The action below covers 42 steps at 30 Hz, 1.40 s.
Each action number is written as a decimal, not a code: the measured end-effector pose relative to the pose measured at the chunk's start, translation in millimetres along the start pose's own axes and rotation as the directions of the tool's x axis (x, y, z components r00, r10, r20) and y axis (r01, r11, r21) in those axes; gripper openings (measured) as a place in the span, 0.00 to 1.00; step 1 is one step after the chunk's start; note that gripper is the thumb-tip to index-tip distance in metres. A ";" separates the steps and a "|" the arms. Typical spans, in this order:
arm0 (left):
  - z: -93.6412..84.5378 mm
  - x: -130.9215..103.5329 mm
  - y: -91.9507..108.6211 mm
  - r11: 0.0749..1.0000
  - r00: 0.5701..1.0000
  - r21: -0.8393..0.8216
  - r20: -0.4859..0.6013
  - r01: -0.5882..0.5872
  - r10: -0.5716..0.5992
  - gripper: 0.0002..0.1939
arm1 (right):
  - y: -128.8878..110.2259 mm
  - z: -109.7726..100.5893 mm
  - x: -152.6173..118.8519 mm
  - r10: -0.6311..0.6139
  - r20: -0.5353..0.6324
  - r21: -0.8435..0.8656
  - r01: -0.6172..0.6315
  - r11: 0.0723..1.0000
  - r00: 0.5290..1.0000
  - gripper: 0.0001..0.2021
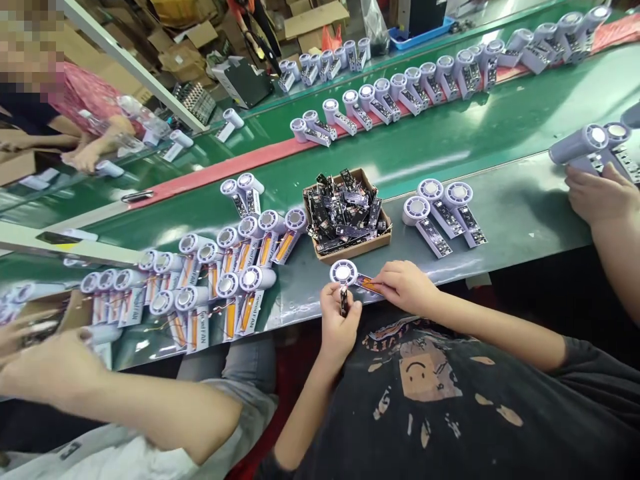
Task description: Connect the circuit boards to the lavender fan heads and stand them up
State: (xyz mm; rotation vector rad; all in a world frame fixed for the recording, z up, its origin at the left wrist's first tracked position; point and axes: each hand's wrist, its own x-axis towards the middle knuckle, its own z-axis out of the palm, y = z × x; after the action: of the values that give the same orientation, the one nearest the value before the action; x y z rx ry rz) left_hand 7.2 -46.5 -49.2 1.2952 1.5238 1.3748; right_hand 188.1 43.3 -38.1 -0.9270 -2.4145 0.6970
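My left hand (339,320) is closed around a small dark circuit board (343,301), just below the round head of a lavender handheld fan (343,272). Whether these fingers also touch the fan head, I cannot tell. With its fingers closed, my right hand (407,287) grips the end of the fan's handle, where an orange-brown inside shows. Just beyond my hands, a cardboard box (350,255) is heaped with circuit boards (345,207). To its right lie three fans (434,212) with boards on their handles.
Many fans with orange insides (250,280) cover the bench on the left, near a co-worker's arm (165,407). Another person's hand (603,197) holds fans at the right. Beyond, fans line a red strip (225,165) on the green belt (435,133).
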 end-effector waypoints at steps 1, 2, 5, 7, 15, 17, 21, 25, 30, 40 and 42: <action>5.4 1.2 -1.6 0.998 0.998 0.041 -0.033 -0.044 0.045 0.18 | 0.3 0.3 4.7 0.038 0.009 0.105 -0.039 0.994 0.999 0.07; 9.2 2.7 -3.0 0.990 0.994 0.107 -0.042 -0.094 0.099 0.17 | 0.3 0.1 9.3 0.090 0.025 0.196 -0.093 0.976 0.996 0.07; 10.7 9.1 -5.6 0.882 0.962 0.388 0.058 -0.267 0.265 0.11 | -0.7 -1.0 21.1 0.269 0.118 0.391 -0.294 0.872 0.956 0.06; 6.0 13.0 -6.0 0.757 0.927 0.539 0.148 -0.368 0.345 0.07 | -0.6 -0.1 26.0 0.357 0.175 0.486 -0.396 0.779 0.918 0.06; -2.6 14.1 -12.3 0.986 0.994 0.147 -0.082 0.082 -0.070 0.10 | 13.9 16.1 26.3 0.409 0.003 0.487 -0.358 0.796 0.913 0.07; -0.2 13.9 -15.1 0.956 0.957 -0.107 -0.063 0.274 -0.282 0.15 | 14.6 18.2 24.5 0.343 -0.073 0.404 -0.287 0.869 0.936 0.06; 0.2 14.0 -14.3 0.902 0.928 -0.232 0.009 0.364 -0.372 0.19 | 7.8 14.4 18.8 -0.064 -0.327 0.088 0.098 0.991 0.943 0.10; -4.3 13.9 -8.0 0.934 0.954 -0.200 0.012 0.297 -0.301 0.15 | -2.8 9.5 15.8 -0.548 -0.249 -0.185 0.516 0.836 0.799 0.11; -5.7 14.2 -11.2 0.915 0.942 -0.238 0.006 0.326 -0.335 0.20 | -6.8 17.0 21.9 -0.344 -0.098 -0.155 0.327 0.932 0.934 0.12; -16.4 2.5 0.0 0.885 0.911 -0.228 0.027 0.407 -0.412 0.23 | -6.8 27.6 25.5 -0.136 -0.040 -0.148 0.129 0.981 0.990 0.06; -16.7 2.5 0.3 0.887 0.913 -0.229 0.013 0.401 -0.409 0.22 | -7.8 28.7 25.6 -0.087 -0.020 -0.128 0.084 0.988 0.996 0.06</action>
State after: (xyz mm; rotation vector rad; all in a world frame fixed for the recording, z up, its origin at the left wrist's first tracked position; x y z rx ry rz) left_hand -9.1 -48.7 -45.4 0.7602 1.5041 1.2555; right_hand 150.9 47.9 -49.5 -0.8701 -2.4838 0.5023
